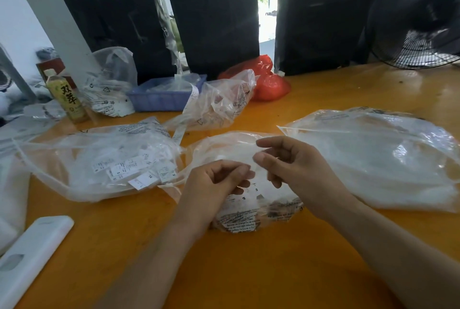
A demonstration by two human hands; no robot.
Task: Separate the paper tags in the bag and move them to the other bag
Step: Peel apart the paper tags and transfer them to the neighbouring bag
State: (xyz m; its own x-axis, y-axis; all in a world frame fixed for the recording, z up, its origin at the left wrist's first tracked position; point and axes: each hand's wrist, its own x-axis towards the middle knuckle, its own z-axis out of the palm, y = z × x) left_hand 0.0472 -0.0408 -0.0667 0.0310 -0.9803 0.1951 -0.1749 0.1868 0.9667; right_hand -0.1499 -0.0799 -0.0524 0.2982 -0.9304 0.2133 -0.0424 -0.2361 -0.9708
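We see 2 bare forearms, no sleeves in view. Left hand [216,179] & right hand [288,161]: no gloves, no rings, no watch or wristband. Nails short, unpainted where visible. No marks or tattoos that we can make out.

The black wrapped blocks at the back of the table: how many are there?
3: left block behind the blue tray, middle block, right block beside the fan. More may be hidden outside the view.
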